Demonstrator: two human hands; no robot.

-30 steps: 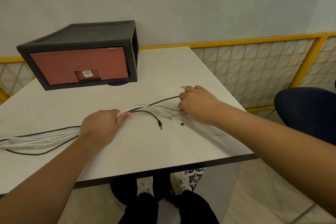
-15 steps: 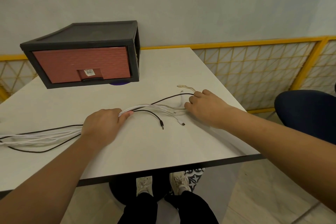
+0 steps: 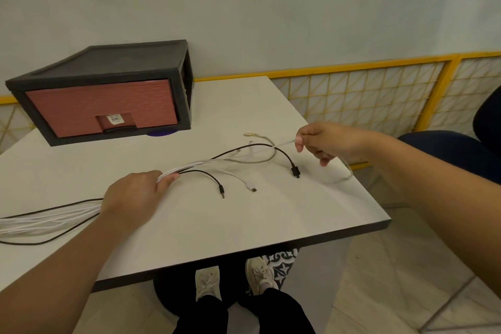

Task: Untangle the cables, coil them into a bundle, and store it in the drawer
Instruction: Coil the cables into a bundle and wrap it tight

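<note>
Cables (image 3: pixel 195 164) in the curled fingers (image 3: pixel 168 179) of the left hand (image 3: pixel 130 198) on the desk (image 3: pixel 244 225), white cable (image 3: pixel 283 142) in the tight finger-pinch of the right hand (image 3: pixel 328 141)

On the table (image 3: pixel 244 225), the drawer unit (image 3: pixel 108 68) sits at ten o'clock, near the back edge. The cable bundle (image 3: pixel 48 221) enters from eight o'clock, passes through the left hand (image 3: pixel 132 198) near the centre, and fans out toward two o'clock. There the right hand (image 3: pixel 325 141) pinches a single cable (image 3: pixel 284 143) above the tabletop. Three plug ends (image 3: pixel 253 189) lie between the hands. A chair (image 3: pixel 447 152) stands off the table at three o'clock, and a lattice railing (image 3: pixel 352 95) runs behind.
</note>
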